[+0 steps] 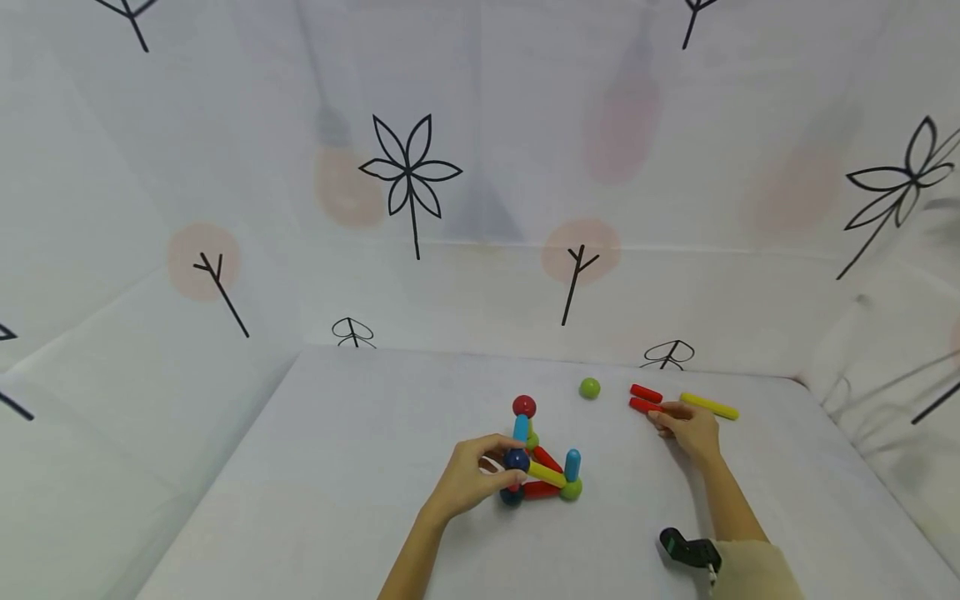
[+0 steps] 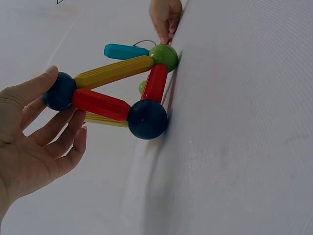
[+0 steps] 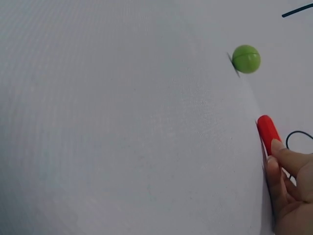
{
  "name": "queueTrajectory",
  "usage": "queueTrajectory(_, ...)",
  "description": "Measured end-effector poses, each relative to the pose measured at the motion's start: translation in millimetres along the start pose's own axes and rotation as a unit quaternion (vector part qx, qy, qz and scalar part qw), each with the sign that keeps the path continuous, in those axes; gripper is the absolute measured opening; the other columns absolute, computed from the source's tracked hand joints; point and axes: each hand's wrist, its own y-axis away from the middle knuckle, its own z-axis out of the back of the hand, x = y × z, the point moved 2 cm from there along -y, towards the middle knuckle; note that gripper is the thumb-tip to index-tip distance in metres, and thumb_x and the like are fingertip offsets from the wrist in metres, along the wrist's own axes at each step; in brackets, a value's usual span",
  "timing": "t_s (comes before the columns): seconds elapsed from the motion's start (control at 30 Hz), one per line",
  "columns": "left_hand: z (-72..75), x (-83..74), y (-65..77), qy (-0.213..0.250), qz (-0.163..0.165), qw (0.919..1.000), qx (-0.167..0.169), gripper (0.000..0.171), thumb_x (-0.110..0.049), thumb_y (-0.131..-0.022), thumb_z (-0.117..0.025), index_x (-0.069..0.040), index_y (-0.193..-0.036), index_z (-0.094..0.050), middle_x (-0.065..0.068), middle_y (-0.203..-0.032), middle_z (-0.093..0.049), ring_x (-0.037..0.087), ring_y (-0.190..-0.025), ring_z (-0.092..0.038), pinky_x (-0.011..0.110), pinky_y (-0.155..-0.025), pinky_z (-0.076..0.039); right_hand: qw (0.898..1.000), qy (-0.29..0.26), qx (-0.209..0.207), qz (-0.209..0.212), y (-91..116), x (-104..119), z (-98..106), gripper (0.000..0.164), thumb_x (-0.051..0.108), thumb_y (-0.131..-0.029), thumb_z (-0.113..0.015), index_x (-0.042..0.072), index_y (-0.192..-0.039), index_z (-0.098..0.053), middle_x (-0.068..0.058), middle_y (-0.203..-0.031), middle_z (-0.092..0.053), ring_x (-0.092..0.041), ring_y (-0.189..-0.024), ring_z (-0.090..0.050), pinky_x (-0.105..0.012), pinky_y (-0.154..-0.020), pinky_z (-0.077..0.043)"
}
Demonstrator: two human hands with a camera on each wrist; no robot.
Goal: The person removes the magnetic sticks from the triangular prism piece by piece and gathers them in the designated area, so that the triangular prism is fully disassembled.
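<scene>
My left hand [image 1: 467, 479] pinches the upper dark blue ball [image 1: 517, 460] of a built frame of balls and rods. In the left wrist view, a yellow rod [image 2: 115, 72] and a red rod [image 2: 101, 104] join that ball to a green ball [image 2: 164, 57] and a lower dark blue ball [image 2: 147, 119]. A red ball [image 1: 524, 406] tops a light blue rod [image 1: 521, 428] at the back; another light blue rod [image 1: 573, 465] stands on the right green ball. Over at the right, my right hand [image 1: 692, 431] pinches a loose red rod [image 3: 266, 129] by one end.
A second loose red rod [image 1: 646, 392] lies just behind the pinched one, and a yellow rod [image 1: 709, 406] lies to its right. A loose green ball [image 1: 590, 388] rests on the white table [image 1: 337, 467]. Patterned cloth [image 1: 480, 292] hangs behind the table.
</scene>
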Motion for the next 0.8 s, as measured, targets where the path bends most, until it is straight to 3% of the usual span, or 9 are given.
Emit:
queueTrajectory(0.13, -0.2, -3.5, 0.1, -0.009, 0.008, 0.9999, -0.001, 0.029, -0.015, -0.083, -0.071, -0.009, -0.111, -0.067, 0.004, -0.097, -0.069, 0.016, -0.085, -0.059, 0.025, -0.074, -0.050, 1.000, -0.022, -0.006, -0.012, -2, 0, -1, 0.050, 0.025, -0.087, -0.068, -0.010, -0.121, -0.053, -0.006, -0.085, -0.063, -0.004, -0.059, -0.060, -0.017, -0.059, -0.052)
queueTrajectory(0.3, 4.3, -29.1, 4.7, -0.007, 0.005, 1.0000, 0.003, 0.027, -0.006, -0.083, -0.069, 0.000, -0.110, -0.066, 0.014, -0.096, -0.068, 0.026, -0.084, -0.059, 0.026, -0.074, -0.050, 0.998, -0.052, -0.038, -0.015, -3, 1, -3, 0.044, 0.017, -0.085, -0.069, -0.012, -0.115, -0.054, 0.000, -0.075, -0.064, -0.004, -0.053, -0.059, -0.019, -0.053, -0.052)
queueTrajectory(0.37, 5.9, -38.0, 6.6, -0.007, 0.004, 1.0000, 0.005, 0.027, -0.005, -0.083, -0.068, 0.001, -0.109, -0.065, 0.016, -0.096, -0.068, 0.029, -0.085, -0.059, 0.027, -0.074, -0.051, 0.997, -0.047, -0.057, -0.012, -2, 0, -5, 0.043, 0.015, -0.085, -0.069, -0.012, -0.114, -0.053, -0.007, -0.078, -0.065, -0.003, -0.051, -0.059, -0.019, -0.051, -0.051)
queueTrajectory(0.53, 1.1, -15.4, 2.8, -0.005, 0.003, 1.0000, 0.000, 0.029, -0.011, -0.083, -0.070, -0.002, -0.111, -0.066, 0.009, -0.096, -0.069, 0.022, -0.084, -0.060, 0.026, -0.074, -0.051, 0.996, -0.028, -0.080, -0.010, 2, -1, -7, 0.043, 0.015, -0.088, -0.065, -0.009, -0.120, -0.050, -0.023, -0.099, -0.062, -0.002, -0.053, -0.059, -0.017, -0.053, -0.051)
queueTrajectory(0.6, -0.9, -4.1, 0.9, -0.002, 0.002, 1.0000, -0.001, 0.031, -0.015, -0.083, -0.071, -0.004, -0.111, -0.066, 0.006, -0.097, -0.069, 0.018, -0.084, -0.059, 0.026, -0.074, -0.051, 0.996, -0.028, -0.079, -0.010, 3, -1, -8, 0.042, 0.014, -0.090, -0.063, -0.008, -0.122, -0.049, -0.021, -0.101, -0.062, -0.002, -0.056, -0.059, -0.016, -0.055, -0.051)
queueTrajectory(0.8, -0.7, -0.9, 1.1, 0.000, 0.000, 1.0000, -0.002, 0.034, -0.021, -0.083, -0.072, -0.004, -0.112, -0.066, 0.003, -0.097, -0.069, 0.018, -0.086, -0.060, 0.026, -0.075, -0.051, 0.996, -0.020, -0.085, 0.000, 12, 1, -8, 0.037, 0.013, -0.091, -0.061, -0.007, -0.120, -0.051, -0.020, -0.103, -0.059, 0.001, -0.059, -0.057, -0.015, -0.057, -0.051)
